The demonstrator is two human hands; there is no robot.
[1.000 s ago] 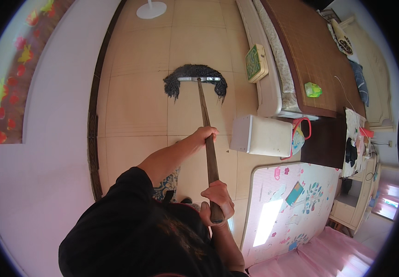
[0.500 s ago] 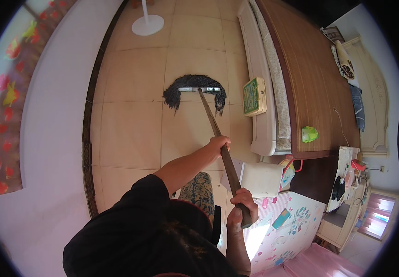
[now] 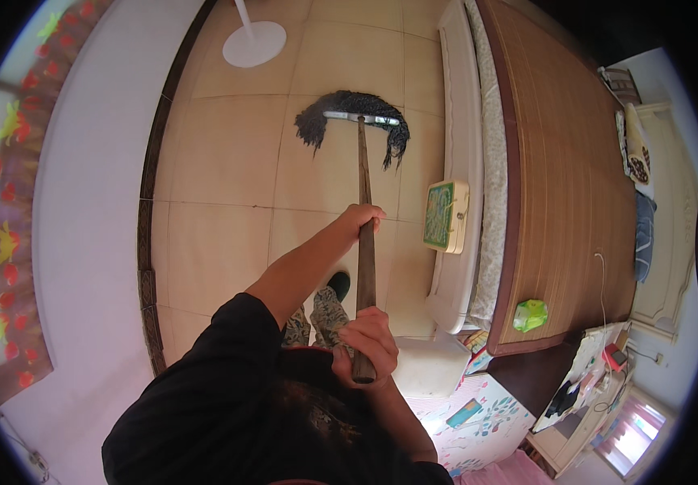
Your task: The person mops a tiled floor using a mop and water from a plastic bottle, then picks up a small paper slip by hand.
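Note:
My left hand (image 3: 363, 221) is wrapped round the middle of a long wooden mop handle (image 3: 365, 271). Closer to my body, my right hand (image 3: 371, 346) grips the same pole near its top end. At the far end, the dark, stringy mop head (image 3: 357, 103) lies spread in an arc on the tiled floor (image 3: 219, 162), its strands hanging back on both sides of a pale clamp bar (image 3: 362, 118). The pole runs almost straight away from me.
A bed with a brown mat (image 3: 563, 194) stands on the right, a green-and-cream case (image 3: 446, 217) against its side. A round white stand base (image 3: 253, 44) sits ahead on the floor. The white wall (image 3: 94, 202) runs along the left. A green packet (image 3: 531, 315) lies on the bed.
The mop head has moved farther ahead and slightly right, and the pole is now more upright in view. Both hands keep their grip; my right hand has shifted left. My view has turned.

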